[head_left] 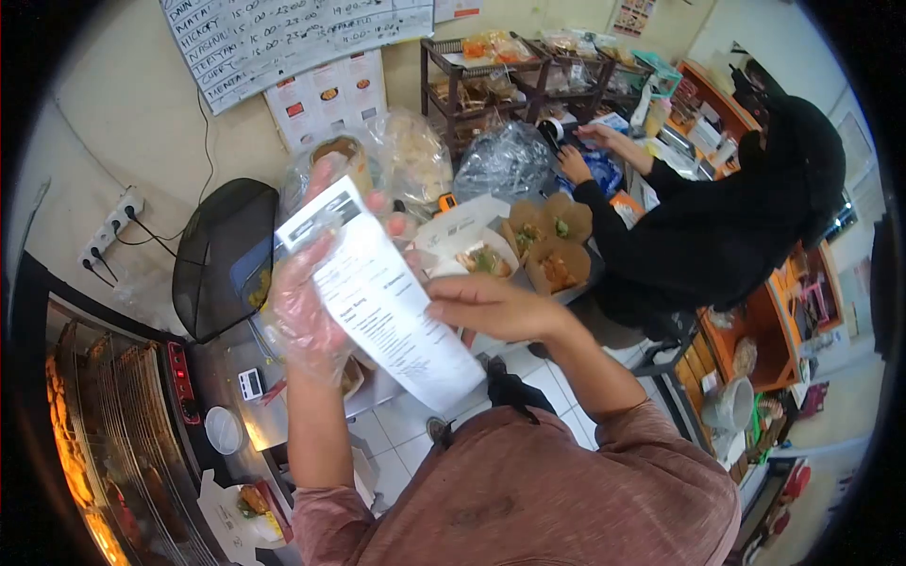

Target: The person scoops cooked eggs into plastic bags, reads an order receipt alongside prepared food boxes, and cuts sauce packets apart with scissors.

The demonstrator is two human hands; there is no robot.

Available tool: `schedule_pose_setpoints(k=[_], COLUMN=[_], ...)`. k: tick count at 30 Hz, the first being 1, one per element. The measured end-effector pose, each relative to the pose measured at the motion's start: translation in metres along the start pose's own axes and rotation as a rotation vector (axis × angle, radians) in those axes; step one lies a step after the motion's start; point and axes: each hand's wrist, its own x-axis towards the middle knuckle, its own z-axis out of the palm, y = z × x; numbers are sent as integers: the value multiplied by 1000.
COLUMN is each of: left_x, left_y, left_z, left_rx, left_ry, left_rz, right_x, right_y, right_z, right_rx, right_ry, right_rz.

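And here's the receipt (392, 307), a long white paper slip held up just left of the frame's middle! It's tilting, black-banded top end towards the upper left, lower end running down to the bottom centre. Printed side faces us, rows of small dark text, mostly too fine to read, and the paper's stretched out lengthwise, unfolded.

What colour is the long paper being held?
The paper is white with black print, in the head view.
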Motion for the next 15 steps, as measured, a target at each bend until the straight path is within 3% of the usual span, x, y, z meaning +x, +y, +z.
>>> schedule_pose_setpoints(k=[2, 3, 5, 6, 8, 10, 12, 15], left_x=[3, 3, 6, 7, 9, 10, 14, 11], left_y=[11, 14, 10, 5, -6, -34, -40, -55], left_z=[10, 12, 17, 21, 24, 27, 39, 42], left_rx=[56, 66, 109, 147, 256, 541, 178, 81], left_ry=[-8, 16, 56, 77, 159, 277, 389, 355], left_rz=[68, 124, 229, 281, 369, 649, 596, 566], right_x=[10, 27, 54, 65, 107, 121, 140, 162], right_y=[-19, -5, -17, -30, -7, -19, -12, 0], right_z=[-51, -100, -199, -236, -357, -412, -475, -534], right_rx=[-61, -42, -43, 36, -310, -716, -882, -949], right_ry=[250, 397, 733, 903, 1091, 1295, 1402, 1376], right_rz=[-104, -317, -469, -417, -575, -426, -258, -156])
